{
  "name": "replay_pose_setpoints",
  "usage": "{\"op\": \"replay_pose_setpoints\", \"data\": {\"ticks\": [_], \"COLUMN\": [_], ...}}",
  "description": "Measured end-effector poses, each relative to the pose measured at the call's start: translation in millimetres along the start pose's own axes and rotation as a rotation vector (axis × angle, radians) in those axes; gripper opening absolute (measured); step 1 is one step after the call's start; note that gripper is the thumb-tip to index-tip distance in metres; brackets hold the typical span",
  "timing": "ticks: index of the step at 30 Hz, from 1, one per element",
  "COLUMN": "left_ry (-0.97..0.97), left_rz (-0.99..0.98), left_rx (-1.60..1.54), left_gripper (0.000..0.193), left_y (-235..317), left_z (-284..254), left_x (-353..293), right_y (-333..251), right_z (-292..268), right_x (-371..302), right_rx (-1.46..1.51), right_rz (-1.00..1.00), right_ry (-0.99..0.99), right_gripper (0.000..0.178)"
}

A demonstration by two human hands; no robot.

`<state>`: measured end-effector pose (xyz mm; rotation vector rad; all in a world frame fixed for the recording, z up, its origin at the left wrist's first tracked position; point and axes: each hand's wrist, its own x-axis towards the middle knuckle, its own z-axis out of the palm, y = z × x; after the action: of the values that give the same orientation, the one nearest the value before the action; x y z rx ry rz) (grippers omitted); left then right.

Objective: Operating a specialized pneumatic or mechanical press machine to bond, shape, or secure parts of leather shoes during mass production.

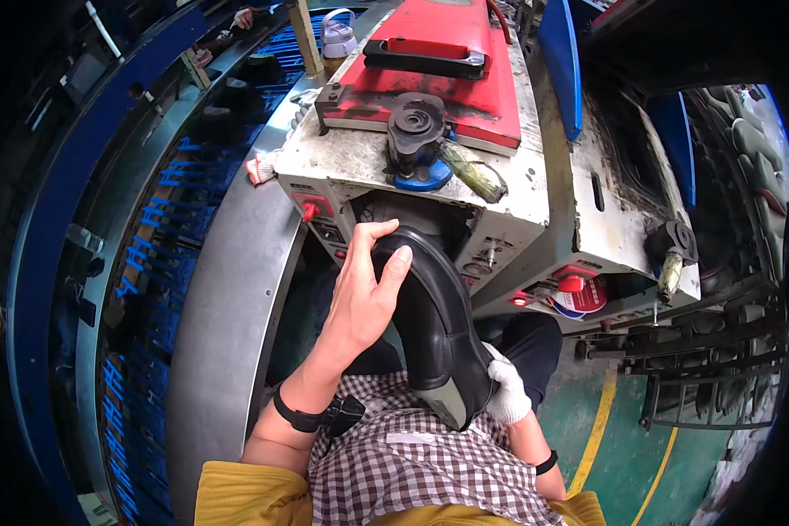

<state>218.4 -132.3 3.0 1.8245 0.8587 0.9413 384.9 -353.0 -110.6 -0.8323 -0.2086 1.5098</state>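
A black leather shoe [443,329] is held up in front of my lap, tilted, with its rounded end away from me. A flat grey-green piece [444,403] shows at the shoe's near end. My left hand [364,302] is bare; its thumb and forefinger rest on the shoe's far left side, the other fingers partly hidden. In a white glove, my right hand [506,390] grips the near right side, its fingertips partly out of sight behind the shoe. Just beyond the shoe stands a worn white machine [517,193] with a red hinged cover [451,96].
A grey metal table [228,307] curves along my left, beside a conveyor with blue racks [171,228]. A second white machine [618,202] stands at the right, near racks [719,368] of dark shoe parts. A lidded bottle [337,39] is behind the first machine.
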Motion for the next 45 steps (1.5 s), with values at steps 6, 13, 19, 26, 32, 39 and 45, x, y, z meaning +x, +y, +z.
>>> {"op": "replay_pose_setpoints", "data": {"ticks": [6, 13, 19, 26, 32, 39, 45], "left_ry": [0.044, 0.048, 0.03, -0.004, 0.024, -0.008, 0.084], "left_rz": [0.012, -0.057, -0.066, -0.174, -0.276, -0.404, -0.336], "left_rx": [-0.071, -0.221, -0.307, -0.496, -0.344, -0.452, -0.667], "left_gripper": [0.048, 0.051, 0.042, 0.02, 0.021, 0.061, 0.058], "left_y": [-6, -31, -31, -55, -32, -27, -35], "left_z": [2, -1, -2, -8, -20, -59, -105], "left_x": [4, 10, 13, 16, 11, 1, -15], "right_y": [-6, -10, -12, -13, -12, -24, -17], "right_z": [11, 22, 32, 30, 24, 37, 41], "right_x": [-3, -4, -5, -4, 4, 15, 37], "right_rx": [-0.219, -0.479, -0.521, -0.535, -0.5, -0.083, 0.314], "right_rz": [-0.071, -0.198, -0.201, -0.216, -0.18, 0.065, 0.375], "right_ry": [-0.02, -0.035, -0.014, -0.028, -0.104, -0.161, -0.276], "right_gripper": [0.073, 0.081, 0.081, 0.078, 0.078, 0.07, 0.063]}}
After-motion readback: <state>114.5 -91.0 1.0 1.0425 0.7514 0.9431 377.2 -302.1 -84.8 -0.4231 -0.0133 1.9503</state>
